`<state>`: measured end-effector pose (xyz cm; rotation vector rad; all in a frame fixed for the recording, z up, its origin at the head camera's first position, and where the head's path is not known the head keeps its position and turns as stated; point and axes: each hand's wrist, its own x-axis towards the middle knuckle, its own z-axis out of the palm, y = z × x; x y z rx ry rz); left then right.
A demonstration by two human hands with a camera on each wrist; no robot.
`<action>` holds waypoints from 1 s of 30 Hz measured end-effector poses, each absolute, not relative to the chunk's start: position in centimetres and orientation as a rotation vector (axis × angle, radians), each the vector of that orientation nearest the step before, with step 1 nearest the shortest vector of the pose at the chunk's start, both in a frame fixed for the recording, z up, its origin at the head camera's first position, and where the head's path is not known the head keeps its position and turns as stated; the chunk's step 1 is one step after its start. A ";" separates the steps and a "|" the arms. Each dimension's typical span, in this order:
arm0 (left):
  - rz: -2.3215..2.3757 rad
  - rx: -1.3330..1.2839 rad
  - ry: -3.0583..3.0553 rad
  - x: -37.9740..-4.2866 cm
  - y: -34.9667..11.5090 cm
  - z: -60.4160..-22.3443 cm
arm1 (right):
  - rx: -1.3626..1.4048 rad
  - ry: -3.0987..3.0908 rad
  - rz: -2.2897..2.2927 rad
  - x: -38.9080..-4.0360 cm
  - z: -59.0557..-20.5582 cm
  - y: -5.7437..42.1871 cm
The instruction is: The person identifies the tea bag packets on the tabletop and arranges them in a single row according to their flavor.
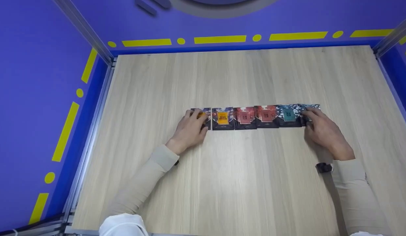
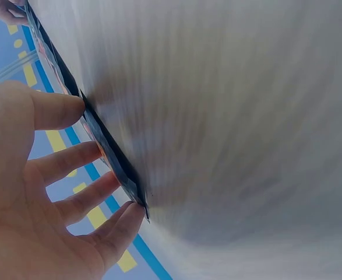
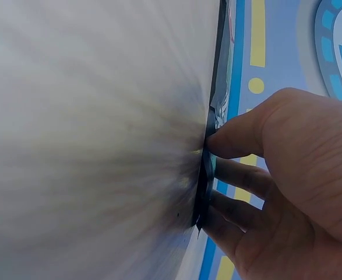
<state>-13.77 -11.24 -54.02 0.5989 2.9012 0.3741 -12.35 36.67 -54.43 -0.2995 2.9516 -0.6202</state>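
Observation:
A row of flat printed sachets lies across the middle of the table. My left hand (image 1: 189, 131) is at the left end, fingertips resting on the orange-labelled end sachet (image 2: 115, 156) and its outer edge, thumb by its near edge. Beside it lies a second orange-labelled sachet (image 1: 222, 118), then two red-labelled sachets, one (image 1: 244, 118) left of the other (image 1: 266, 116). A green-labelled sachet (image 1: 289, 115) follows. At the right end my right hand (image 1: 325, 131) touches the last dark sachet (image 1: 315, 107), partly hidden under the fingers. Both end sachets lie flat on the table.
The wood-grain table (image 1: 242, 183) extends around the row. Blue panels with yellow markings (image 1: 220, 39) stand behind and at the sides, along metal frame rails (image 1: 88, 154). A black wrist device (image 1: 324, 167) sits at the right wrist.

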 end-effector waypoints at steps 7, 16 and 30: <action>0.354 0.596 2.897 -13.7 -10.9 -54.0 | -0.308 2.960 -0.630 -12.2 -54.4 36.7; 0.362 0.629 2.900 -13.8 -11.0 -54.0 | -0.286 2.938 -0.627 -12.2 -54.5 36.7; 0.474 0.626 2.925 -14.4 -11.6 -53.3 | -0.349 2.907 -0.831 -12.7 -54.3 37.4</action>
